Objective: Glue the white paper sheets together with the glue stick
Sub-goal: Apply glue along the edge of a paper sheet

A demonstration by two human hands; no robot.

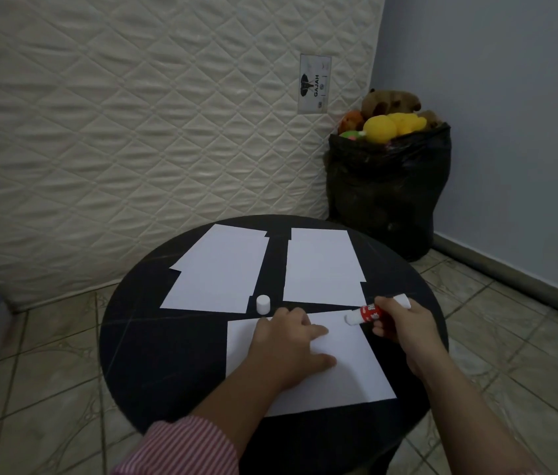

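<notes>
Table: a round black top (pixel 167 337), its near rim cut off by the arms and the frame's bottom edge.
Near sheet: one white sheet (pixel 346 371) lies flat toward the front, its right corner close to the table's right rim.
Far sheets: two piles, left pile (pixel 222 269) and right pile (pixel 322 265), lie side by side with a dark strip of table between them (how many sheets each holds cannot be told).
Left hand: the left hand (pixel 291 341) presses flat on the near sheet, fingers spread, gripping nothing.
Right hand: the right hand (pixel 397 320) is closed around the glue stick (pixel 370 313), whose white tip meets the sheet's upper right corner.
Cap: the white cap (pixel 263 304) stands upright on bare table, just beyond the left hand.
Open room: bare black surface at left and front left.
Hidden: much of the stick's barrel sits inside the fist; its label is too blurred to read.
</notes>
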